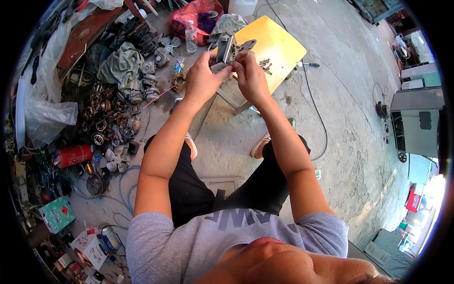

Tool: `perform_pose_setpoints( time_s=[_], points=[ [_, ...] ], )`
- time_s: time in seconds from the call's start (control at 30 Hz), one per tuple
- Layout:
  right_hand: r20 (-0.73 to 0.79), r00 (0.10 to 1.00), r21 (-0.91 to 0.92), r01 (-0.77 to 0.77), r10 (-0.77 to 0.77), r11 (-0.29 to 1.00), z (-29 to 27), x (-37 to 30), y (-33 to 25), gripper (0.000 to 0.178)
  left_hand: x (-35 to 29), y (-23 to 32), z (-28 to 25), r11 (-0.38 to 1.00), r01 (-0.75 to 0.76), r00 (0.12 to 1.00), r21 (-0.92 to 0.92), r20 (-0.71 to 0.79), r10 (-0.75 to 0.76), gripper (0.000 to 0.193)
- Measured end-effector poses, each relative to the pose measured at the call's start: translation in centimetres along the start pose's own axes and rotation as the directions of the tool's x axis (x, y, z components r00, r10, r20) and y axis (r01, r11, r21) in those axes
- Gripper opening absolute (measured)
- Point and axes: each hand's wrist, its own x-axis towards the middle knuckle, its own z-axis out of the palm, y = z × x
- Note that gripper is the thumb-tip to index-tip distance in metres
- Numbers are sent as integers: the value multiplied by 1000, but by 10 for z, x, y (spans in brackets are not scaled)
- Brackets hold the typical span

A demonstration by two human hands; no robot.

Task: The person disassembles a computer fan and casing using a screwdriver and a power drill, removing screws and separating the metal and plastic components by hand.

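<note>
Both of my hands meet over the near left edge of a yellow-topped stool (286,47). My left hand (201,79) is closed around a grey, boxy metal part (226,48), which looks like a piece of a small motor. Thumb and fingers of my right hand (251,78) are pinched together against the near side of that part. Whatever they hold there is too small to make out. Several screws (266,66) lie on the stool top, just right of my right hand. A darker metal piece (248,45) shows beyond my fingers, partly hidden.
A heap of motor parts (101,113) and fan blades covers the floor on the left, with a red cylinder (75,155). A plastic bottle (191,37) stands by a red bag (189,16). Right of the stool lie a screwdriver (310,64) and a dark cable (318,111).
</note>
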Motion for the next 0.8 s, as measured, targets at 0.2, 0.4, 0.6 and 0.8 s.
perform_pose_setpoints(
  time_s=[0.2,0.4,0.6,0.8],
  points=[
    [-42,999,89,35,-31,995,3,-1,7,17,3,-8,2,1000,-16,999,-5,-36,15,47],
    [-131,983,-237,-161,132,958,-21,10,33,17,8,-28,-1,999,27,997,-47,-73,-31,52],
    [-87,981,-489,-196,176,850,-33,9,65,30,12,-40,-2,978,104,994,-180,0,-105,53],
    [153,962,-60,-221,228,973,-7,4,25,72,13,-41,-3,949,139,990,-283,43,-132,51]
  ],
)
